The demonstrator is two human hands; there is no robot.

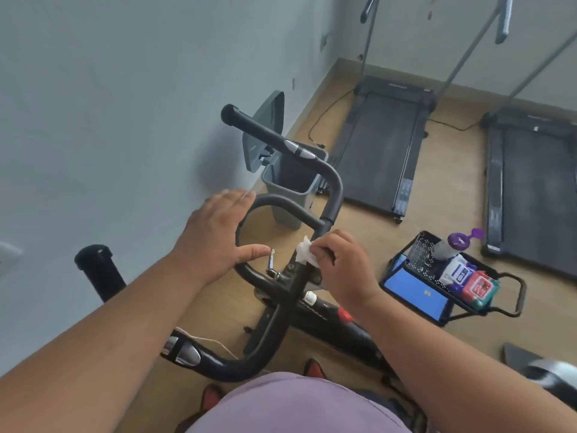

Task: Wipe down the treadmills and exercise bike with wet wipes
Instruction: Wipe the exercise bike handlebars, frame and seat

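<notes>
Exercise bike [290,295] handlebar stem: right hand [343,267] pinches wet wipe [306,253] against it, left hand [215,242] spread flat alongside.

Bin [292,185] beyond bike handlebar [332,195]; treadmills [382,151] right, behind caddy [437,276].

Left hand [215,235] spread flat; right hand [343,267] curled, fingers pinching.

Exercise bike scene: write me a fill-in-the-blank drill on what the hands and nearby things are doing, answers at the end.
1. The right hand presses a white ____ against the exercise bike handlebar stem.
2. The left hand is ____, holding nothing, beside the handlebar loop.
3. The grey bin stands against the ____.
4. Beyond the bike lie ____ treadmills.

Missing words: wipe; open; wall; two
</notes>
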